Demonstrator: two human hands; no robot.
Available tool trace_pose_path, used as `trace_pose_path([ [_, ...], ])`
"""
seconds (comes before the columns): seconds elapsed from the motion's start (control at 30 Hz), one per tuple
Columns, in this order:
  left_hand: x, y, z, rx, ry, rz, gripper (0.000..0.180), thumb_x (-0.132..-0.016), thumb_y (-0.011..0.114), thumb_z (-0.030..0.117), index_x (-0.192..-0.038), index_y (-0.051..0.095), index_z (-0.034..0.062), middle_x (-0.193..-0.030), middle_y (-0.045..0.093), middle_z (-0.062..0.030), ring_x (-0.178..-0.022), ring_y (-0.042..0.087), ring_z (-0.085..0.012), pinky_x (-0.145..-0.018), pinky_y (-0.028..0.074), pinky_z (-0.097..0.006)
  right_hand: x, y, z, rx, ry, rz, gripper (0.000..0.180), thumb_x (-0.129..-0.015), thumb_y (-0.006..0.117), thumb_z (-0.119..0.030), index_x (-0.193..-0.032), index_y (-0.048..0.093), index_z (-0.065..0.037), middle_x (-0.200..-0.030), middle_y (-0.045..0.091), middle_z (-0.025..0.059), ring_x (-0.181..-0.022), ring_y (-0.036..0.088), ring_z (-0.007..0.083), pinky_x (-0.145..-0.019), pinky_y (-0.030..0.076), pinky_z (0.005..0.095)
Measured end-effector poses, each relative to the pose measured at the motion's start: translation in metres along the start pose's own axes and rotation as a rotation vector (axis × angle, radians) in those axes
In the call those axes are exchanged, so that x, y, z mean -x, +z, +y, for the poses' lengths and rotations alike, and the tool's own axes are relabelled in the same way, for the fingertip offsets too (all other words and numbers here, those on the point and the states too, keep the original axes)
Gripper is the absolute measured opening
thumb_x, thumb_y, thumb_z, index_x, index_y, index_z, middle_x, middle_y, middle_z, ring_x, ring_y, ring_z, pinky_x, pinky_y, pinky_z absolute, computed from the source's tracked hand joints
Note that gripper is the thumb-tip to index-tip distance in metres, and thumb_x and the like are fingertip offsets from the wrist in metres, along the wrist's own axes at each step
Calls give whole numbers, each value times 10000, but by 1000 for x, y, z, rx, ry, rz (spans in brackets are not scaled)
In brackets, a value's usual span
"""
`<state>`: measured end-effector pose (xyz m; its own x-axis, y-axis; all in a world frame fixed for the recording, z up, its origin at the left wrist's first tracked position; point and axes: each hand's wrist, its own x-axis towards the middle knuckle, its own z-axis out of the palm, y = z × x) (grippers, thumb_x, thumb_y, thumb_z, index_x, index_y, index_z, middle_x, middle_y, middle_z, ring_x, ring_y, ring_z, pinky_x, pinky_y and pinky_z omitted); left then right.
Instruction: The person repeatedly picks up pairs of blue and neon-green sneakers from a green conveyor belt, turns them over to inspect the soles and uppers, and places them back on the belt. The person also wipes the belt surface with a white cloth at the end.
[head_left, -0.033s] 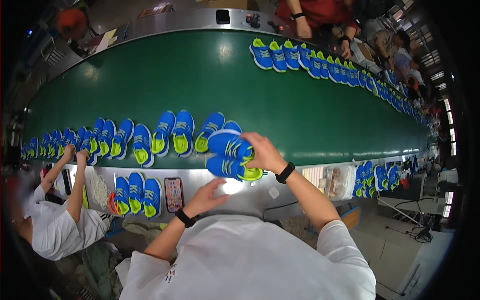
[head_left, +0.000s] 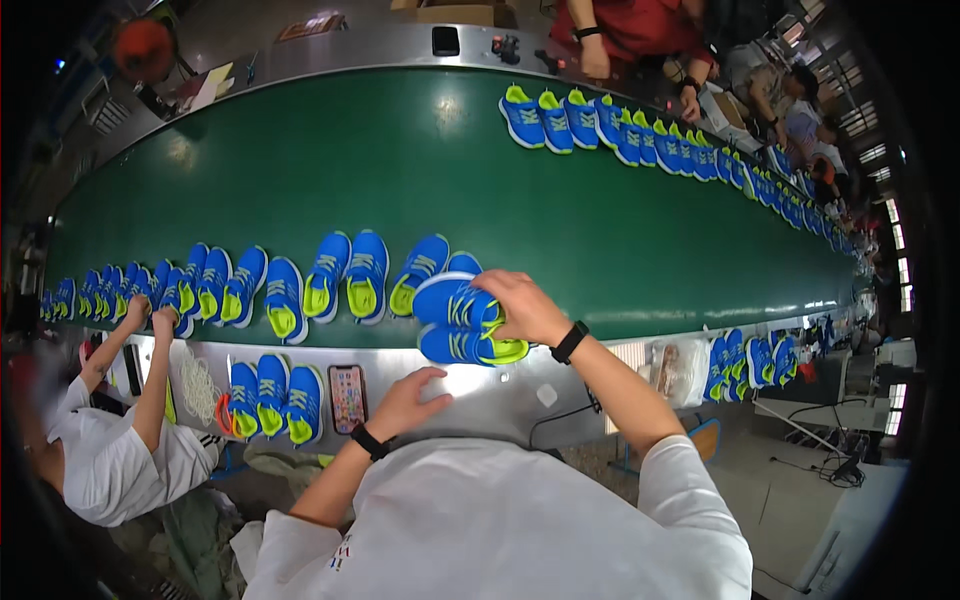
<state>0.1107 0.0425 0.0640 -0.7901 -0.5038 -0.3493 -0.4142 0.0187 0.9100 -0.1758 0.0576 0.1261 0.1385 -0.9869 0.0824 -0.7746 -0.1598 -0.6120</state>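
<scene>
At the centre of the frame, a worker in a white shirt grips a pair of blue and lime sneakers [head_left: 462, 322] at the near edge of a long green conveyor belt [head_left: 500, 170]. The right hand [head_left: 525, 305] is closed over the pair from the right, fingers wrapped across the uppers, one shoe lying above the other and the lower one overhanging the belt's edge onto the steel ledge [head_left: 560, 385]. The left hand [head_left: 410, 398] rests lower centre on that ledge, fingers loosely curled and holding nothing, just right of a phone [head_left: 347, 396] lying flat.

The grip looks like the weak point: one hand spans two shoes, and should the fingers slacken, the lower shoe would likely slide off the ledge toward the worker's lap or the floor. The pair also sits touching or just beside the end of the sneaker row [head_left: 300, 285] running toward the left of the frame; a careless push could knock the nearest shoes askew. Three spare shoes [head_left: 272, 398] and the phone crowd the ledge at lower left. At far left, a co-worker's hands [head_left: 150, 320] reach up to the same row.
</scene>
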Motion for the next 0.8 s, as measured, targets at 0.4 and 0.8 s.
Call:
trace_pose_path([
  [0.4,-109,-77,-19,-448,194,475,435,-800,611,70,-1210,485,-6,-1200,516,-218,-1102,498,-397,-936,419,-425,-216,-171,133,708,-100,564,571,-667,632,-18,-1218,526,-125,-1151,565,100,-1067,541,270,-862,427,400],
  [0.8,-171,-74,-67,-504,-91,306,505,-793,558,3,-1268,408,85,-873,611,-250,-822,607,-419,-664,484,-501,32,160,88,-300,767,160,688,-785,670,-133,-1382,344,-25,-1226,536,221,-1107,544,329,-929,432,407],
])
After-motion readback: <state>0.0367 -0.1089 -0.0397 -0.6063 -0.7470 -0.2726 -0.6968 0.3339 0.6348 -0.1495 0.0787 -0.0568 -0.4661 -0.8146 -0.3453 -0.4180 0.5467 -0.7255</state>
